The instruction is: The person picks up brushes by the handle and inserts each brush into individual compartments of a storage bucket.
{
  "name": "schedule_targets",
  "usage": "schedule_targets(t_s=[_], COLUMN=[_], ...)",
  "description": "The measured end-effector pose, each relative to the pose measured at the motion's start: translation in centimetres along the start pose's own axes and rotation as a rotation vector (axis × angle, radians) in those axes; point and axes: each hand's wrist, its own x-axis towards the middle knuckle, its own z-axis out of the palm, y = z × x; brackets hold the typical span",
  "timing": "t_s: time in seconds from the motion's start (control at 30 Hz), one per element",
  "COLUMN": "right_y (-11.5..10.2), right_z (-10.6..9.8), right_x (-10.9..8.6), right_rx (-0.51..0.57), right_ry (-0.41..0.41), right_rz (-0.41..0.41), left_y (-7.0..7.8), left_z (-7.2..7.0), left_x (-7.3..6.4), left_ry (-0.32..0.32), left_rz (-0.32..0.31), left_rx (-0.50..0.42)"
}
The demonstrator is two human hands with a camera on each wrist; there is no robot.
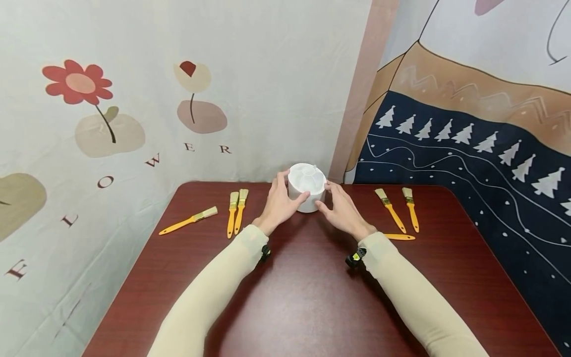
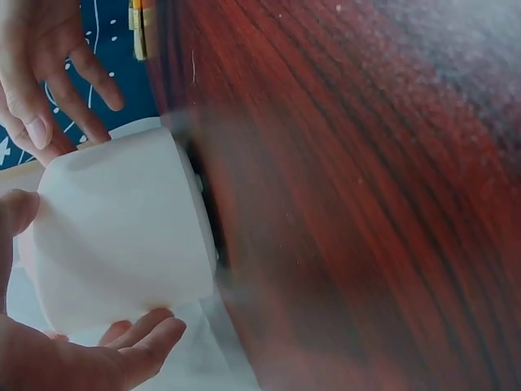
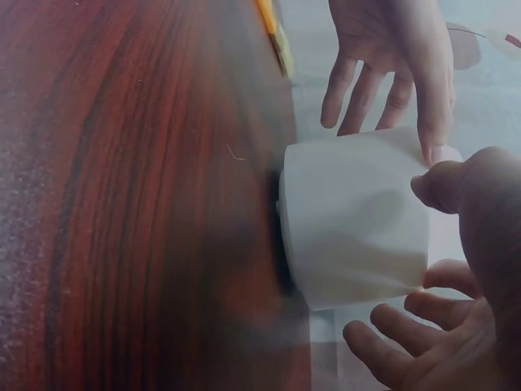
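At the far edge of the table [image 1: 299,292], the white compartmented container [image 1: 308,186] stands upright, smack between left hand [image 1: 280,202] and right hand [image 1: 344,208], so neither's really nearer. Both grip it, thumbs on the near side, fingers round the flanks. Can't tell if it's lifted.

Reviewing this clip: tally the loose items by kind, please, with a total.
Yellow-handled brushes: 6 (one shows only its handle, the rest hidden)
White round container: 1
Total: 7
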Motion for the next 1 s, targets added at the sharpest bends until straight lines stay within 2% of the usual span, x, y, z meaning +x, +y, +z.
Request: schedule_targets(t_s=[0.37, 0.7, 1.0], right_y=[0.2, 0.0, -0.2], right_z=[-0.1, 0.2, -0.2], right_x=[-0.7, -1.8, -2.6], right_rx=[0.013, -0.025, -0.041], right_ry=[0.032, 0.050, 0.045], right_rz=[-0.044, -0.069, -0.083], left_y=[0.3, -0.2, 0.0], left_z=[-0.4, -0.5, -0.6], left_x=[-0.7, -1.8, -2.8], left_ry=[-0.009, -0.033, -0.042], left_rz=[0.056, 0.068, 0.083], left_rx=[0.018, -0.010, -0.010])
